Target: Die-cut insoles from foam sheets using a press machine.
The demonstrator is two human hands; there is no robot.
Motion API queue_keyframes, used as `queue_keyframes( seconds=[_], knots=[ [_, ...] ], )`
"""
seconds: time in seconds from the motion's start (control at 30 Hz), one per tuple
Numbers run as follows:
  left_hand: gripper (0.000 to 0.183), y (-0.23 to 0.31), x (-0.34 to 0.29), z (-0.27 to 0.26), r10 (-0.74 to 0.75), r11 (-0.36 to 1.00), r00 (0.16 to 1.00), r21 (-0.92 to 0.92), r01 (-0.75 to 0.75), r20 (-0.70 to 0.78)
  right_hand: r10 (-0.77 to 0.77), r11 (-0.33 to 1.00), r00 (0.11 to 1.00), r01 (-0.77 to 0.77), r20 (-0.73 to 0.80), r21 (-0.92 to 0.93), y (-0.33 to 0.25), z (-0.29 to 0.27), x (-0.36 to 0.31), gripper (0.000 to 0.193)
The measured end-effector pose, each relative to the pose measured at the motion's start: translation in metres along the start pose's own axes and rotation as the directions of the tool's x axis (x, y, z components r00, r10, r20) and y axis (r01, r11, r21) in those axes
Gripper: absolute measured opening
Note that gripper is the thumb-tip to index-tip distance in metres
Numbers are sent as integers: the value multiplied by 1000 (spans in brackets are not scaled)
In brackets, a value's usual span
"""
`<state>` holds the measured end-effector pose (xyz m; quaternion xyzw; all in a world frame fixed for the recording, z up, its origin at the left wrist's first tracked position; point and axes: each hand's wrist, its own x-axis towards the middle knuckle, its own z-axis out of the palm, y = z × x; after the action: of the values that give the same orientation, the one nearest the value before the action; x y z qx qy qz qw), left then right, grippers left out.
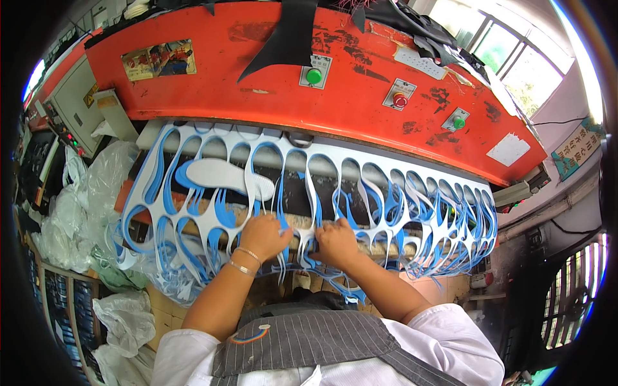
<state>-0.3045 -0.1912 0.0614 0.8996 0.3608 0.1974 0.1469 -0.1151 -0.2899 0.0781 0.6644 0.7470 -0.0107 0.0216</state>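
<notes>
A wide white and blue foam sheet (205, 222), punched with rows of insole-shaped holes, spreads in front of me and droops over the near edge. It looks like several layers. My left hand (262, 237) is closed on a strip of its webbing near the middle. Just to the right, my right hand (336, 243) is closed on another strip; its fingertips are partly hidden. Beyond my left hand, loose cut insoles (215, 175), white above blue, lie on top of the sheet.
A red machine beam (212, 80) spans the far side, with a green button (313, 76), a red button (400, 100) and another green button (458, 122). Clear plastic bags (71, 225) pile up at the left above a rack (58, 302). Black grilled equipment (570, 296) stands at the right.
</notes>
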Motion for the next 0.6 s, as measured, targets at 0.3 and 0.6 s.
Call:
queue_keyframes(
  seconds=[0.3,0.6],
  knots=[
    [31,-5,164,-37,6,958,993,-284,27,115,-201,937,974,223,-108,270,115,-104,152,40],
    [19,-59,274,101,153,975,972,-132,-178,-177,-142,986,986,134,-83,-95,206,-4,361,21]
  ],
)
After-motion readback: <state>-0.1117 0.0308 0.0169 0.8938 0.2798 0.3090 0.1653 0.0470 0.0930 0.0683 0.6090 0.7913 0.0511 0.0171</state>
